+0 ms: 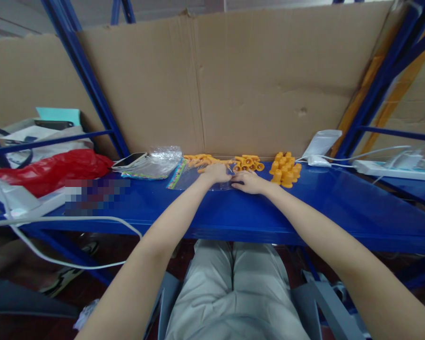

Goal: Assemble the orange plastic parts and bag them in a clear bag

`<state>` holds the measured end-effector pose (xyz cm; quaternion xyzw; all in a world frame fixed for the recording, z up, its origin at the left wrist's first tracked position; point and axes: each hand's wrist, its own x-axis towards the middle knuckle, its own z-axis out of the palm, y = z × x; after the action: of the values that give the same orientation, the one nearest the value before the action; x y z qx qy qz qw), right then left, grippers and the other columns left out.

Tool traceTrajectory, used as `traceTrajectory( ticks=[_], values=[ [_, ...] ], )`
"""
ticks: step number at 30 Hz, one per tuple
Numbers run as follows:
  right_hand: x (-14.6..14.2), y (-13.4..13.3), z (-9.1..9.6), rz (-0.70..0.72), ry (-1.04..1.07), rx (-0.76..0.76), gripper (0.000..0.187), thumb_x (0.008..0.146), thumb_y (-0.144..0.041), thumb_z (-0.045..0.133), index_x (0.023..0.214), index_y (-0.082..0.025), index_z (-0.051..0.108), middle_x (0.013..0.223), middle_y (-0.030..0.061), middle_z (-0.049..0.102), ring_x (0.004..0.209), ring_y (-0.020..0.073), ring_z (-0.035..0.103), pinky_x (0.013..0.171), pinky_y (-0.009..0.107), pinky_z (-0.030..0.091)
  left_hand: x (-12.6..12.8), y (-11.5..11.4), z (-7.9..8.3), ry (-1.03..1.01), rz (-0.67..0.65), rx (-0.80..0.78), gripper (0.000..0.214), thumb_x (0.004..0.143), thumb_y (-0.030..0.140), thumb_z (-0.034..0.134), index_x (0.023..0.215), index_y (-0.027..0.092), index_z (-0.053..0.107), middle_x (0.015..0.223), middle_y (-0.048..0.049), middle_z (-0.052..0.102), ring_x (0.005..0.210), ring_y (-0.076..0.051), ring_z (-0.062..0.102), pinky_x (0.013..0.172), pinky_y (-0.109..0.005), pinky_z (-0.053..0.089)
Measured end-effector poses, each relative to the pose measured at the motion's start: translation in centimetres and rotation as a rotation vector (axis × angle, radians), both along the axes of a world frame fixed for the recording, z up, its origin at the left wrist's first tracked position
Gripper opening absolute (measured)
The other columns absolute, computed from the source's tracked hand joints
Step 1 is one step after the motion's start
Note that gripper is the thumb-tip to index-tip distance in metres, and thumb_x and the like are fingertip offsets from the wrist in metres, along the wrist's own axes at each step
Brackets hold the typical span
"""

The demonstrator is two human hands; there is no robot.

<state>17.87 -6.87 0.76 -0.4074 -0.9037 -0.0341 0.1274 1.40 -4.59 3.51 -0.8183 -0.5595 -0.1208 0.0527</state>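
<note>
A clear plastic bag point(194, 183) with a colourful printed end lies flat on the blue table. My left hand point(216, 174) is closed at the bag's right part, its fingertips mostly hidden. Close beside it, my right hand point(248, 182) has its fingers curled together at the bag's right end. Behind my left hand lies a pile of small orange pieces point(202, 160), partly hidden by it. Orange hollow cone-like parts point(247, 163) lie on their sides just beyond my right hand. Farther right, several orange bell-shaped cups point(286, 170) stand in a cluster.
Left of the bag are a stack of plastic bags point(156, 163) and a phone point(130, 161). A red plastic bag point(62, 171) sits at the far left. A cardboard sheet point(248, 85) closes off the back. White cables and a power strip point(393, 168) are at the right.
</note>
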Motion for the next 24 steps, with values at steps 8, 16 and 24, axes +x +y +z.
traceTrajectory(
  ticks=[8,16,24],
  values=[
    [-0.4,-0.3,0.0,-0.022,-0.010,-0.010,0.036,0.089,-0.011,0.042,0.102,-0.019,0.074,0.124,0.0109,0.068,0.122,0.0252,0.057,0.109,0.048,0.033,0.6,-0.8,-1.3,0.016,0.019,0.064,0.027,0.082,0.028,0.054,0.093,0.013,0.073,0.100,-0.0162,0.074,0.104,-0.029,0.067,0.087,-0.034,0.052],
    [-0.8,-0.3,0.2,-0.039,0.051,-0.064,0.031,0.094,-0.020,0.047,0.115,-0.023,0.069,0.136,0.0099,0.062,0.129,0.0286,0.053,0.114,0.063,0.017,0.0,-1.1,-1.1,-0.170,-0.105,0.100,0.019,0.078,0.024,0.052,0.070,0.016,0.066,0.077,-0.0101,0.071,0.078,-0.024,0.064,0.070,-0.032,0.047],
    [-0.8,0.4,0.1,-0.059,0.077,-0.032,0.052,0.086,-0.027,0.065,0.137,-0.024,0.056,0.141,0.0140,0.057,0.135,0.0347,0.047,0.113,0.064,0.021,0.0,-1.9,-0.3,-0.220,-0.098,0.191,0.015,0.078,0.020,0.049,0.067,0.017,0.060,0.073,-0.0072,0.067,0.073,-0.020,0.059,0.063,-0.030,0.038]
  ],
)
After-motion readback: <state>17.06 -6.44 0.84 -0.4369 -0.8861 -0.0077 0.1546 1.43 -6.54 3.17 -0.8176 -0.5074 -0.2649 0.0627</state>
